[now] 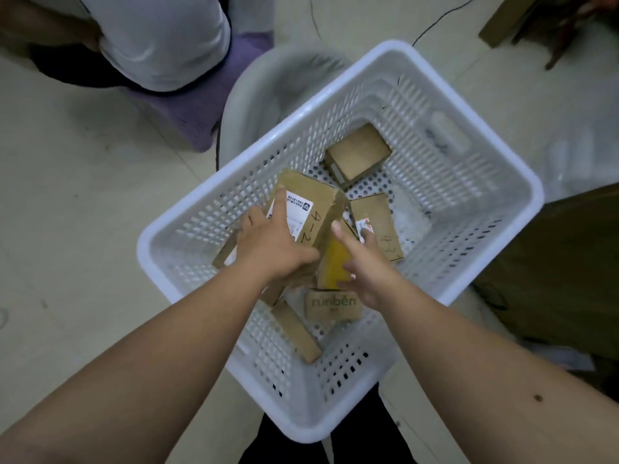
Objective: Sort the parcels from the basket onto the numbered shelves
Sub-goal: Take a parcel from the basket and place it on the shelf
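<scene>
1. Your left hand grips the cardboard parcel marked "4-2", fingers curled over its labelled face, and holds it tilted above the other boxes inside the white basket
2. Your right hand reaches in just beside it; the thumb stands up near the corner of that parcel, and the fingers curl round a yellow packet, which stands on end between your two hands
3. Just beyond your right fingertips lies a flat parcel marked "4-3" on the basket floor, label upward
4. At the far end of the basket sits a small plain box, apart from the rest
5. Nearest you lie a box printed "runben", just under your right wrist, and a narrow brown box slanting against the near wall
6. Behind the basket stands a grey tub, and a seated person in a pale shirt is at the upper left on a purple cushion
</scene>
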